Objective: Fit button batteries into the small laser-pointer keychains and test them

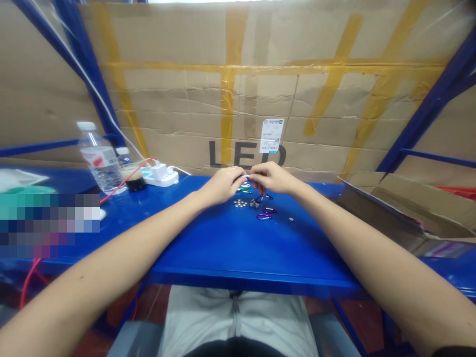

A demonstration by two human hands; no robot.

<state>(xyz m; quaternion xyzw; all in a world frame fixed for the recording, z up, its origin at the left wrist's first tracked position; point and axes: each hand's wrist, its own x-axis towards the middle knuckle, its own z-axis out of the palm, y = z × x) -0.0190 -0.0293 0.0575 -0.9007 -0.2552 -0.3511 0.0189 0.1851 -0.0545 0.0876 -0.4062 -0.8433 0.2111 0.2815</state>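
My left hand (223, 185) and my right hand (274, 177) meet above the far part of the blue table (238, 248). Both are closed, their fingertips pinching a small, light, silvery piece (246, 176) too small to name. Under them lie green carabiners (245, 190), partly hidden by the fingers, and a dark blue carabiner (259, 199). Closer to me rest purple carabiners (264, 216). Small round metal pieces form one cluster (240, 203), with a second cluster of metal bits (255, 204) beside it. A single pale disc (291, 219) lies apart to the right.
At left stand a water bottle (99, 161), a smaller bottle of dark liquid (131, 171) and a white power strip (163, 177) with a red cable (126, 179). An open cardboard box (394, 218) is at right. A large taped carton (178, 114) stands behind the table.
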